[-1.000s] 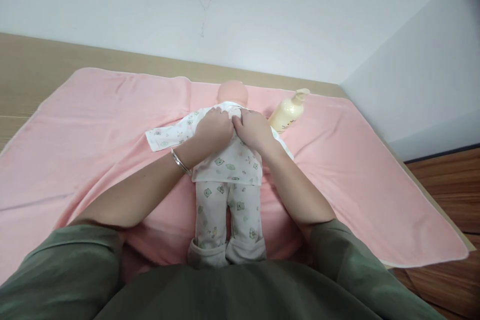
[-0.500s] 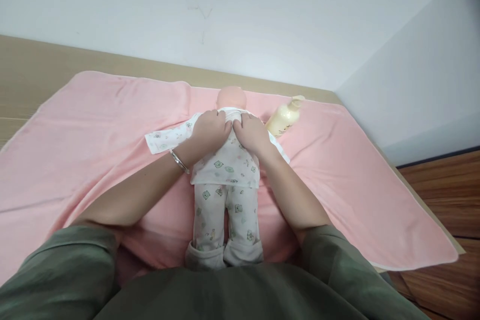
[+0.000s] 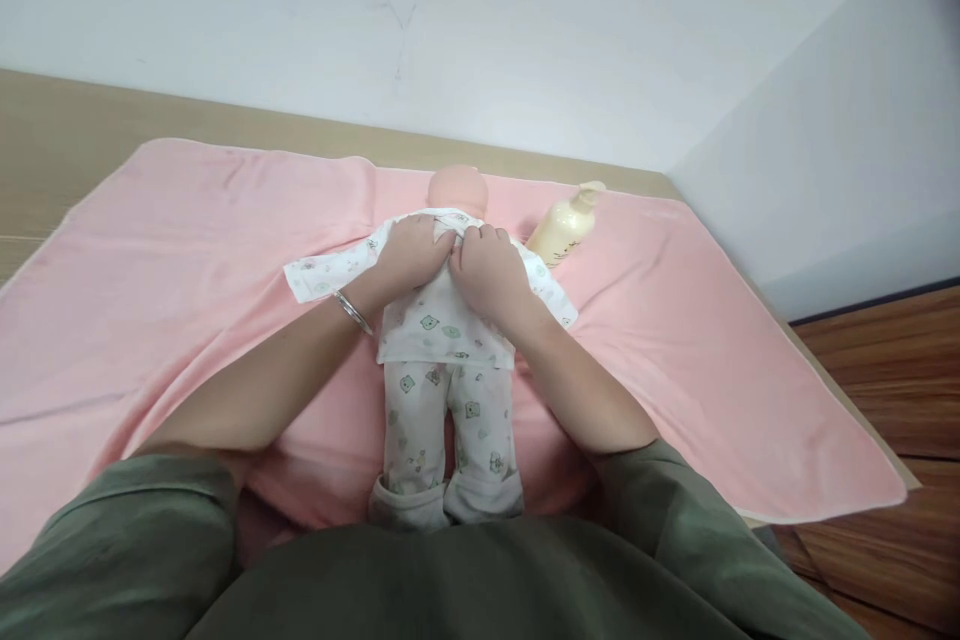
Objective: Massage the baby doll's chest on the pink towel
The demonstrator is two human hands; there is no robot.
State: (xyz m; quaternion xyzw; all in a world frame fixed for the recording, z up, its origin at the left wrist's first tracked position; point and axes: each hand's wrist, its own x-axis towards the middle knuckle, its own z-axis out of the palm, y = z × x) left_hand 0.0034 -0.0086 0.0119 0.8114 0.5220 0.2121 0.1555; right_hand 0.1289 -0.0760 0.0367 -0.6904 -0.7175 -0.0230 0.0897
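A baby doll (image 3: 458, 190) lies on a pink blanket (image 3: 225, 220), its head toward the wall. It wears a white printed shirt (image 3: 442, 330) with the sleeves spread out, and matching printed pants (image 3: 420, 425) with turned-up cuffs. My left hand (image 3: 415, 250) is closed on the shirt near the neckline, thumb toward the middle. Close beside it, my right hand (image 3: 489, 265) pinches the same shirt just below the collar, fingers curled. The fingertips and the cloth between them are partly hidden. A silver bangle circles my left wrist.
A cream pump bottle (image 3: 564, 225) lies tilted on the blanket, right of the doll's head. The blanket covers a wooden surface (image 3: 67, 120) against a white wall (image 3: 247, 30). Brown wood panels (image 3: 885, 360) stand at the right.
My right hand has shifted slightly left and its fingers have curled more tightly into the shirt. The collar cloth is now lifted and gathered between the hands. The view has shifted slightly.
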